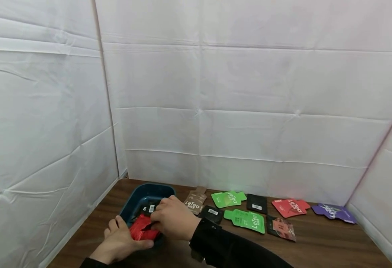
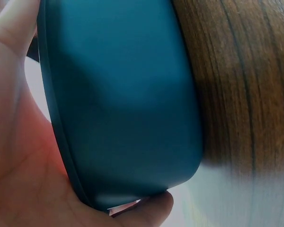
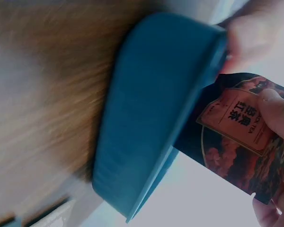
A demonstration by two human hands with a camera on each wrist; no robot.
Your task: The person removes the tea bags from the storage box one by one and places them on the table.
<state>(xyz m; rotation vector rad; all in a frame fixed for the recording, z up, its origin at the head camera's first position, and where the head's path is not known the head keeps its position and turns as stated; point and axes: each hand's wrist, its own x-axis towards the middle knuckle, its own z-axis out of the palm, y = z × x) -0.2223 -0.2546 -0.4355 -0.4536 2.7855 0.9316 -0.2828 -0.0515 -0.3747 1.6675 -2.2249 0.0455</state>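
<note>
— Black sleeve [image 1: 246,247], right arm, cloth. Beneath it?
— Brown table [image 1: 323,247], streaked wood grain.
— Hands?
— Left hand [image 1: 119,238]: thumb and fingers spread, gripping a corner of the tub [image 2: 123,104]. Right hand [image 1: 174,217]: thumb and fingers pinching one dark tea packet [image 3: 236,130], flat, red-labelled, at the tub's rim.
— Tub?
— Teal, smooth, round-cornered. Contents: red packet [image 1: 141,227]; black packet [image 1: 149,209], barcoded.
— Rightward, on the table?
— Flat packets: two green [image 1: 249,221], two black [image 1: 257,203], one each brown [image 1: 194,202], red [image 1: 289,207], purple [image 1: 333,213].
— Farthest?
— White wall [image 1: 249,89], sheeting, creased.
</note>
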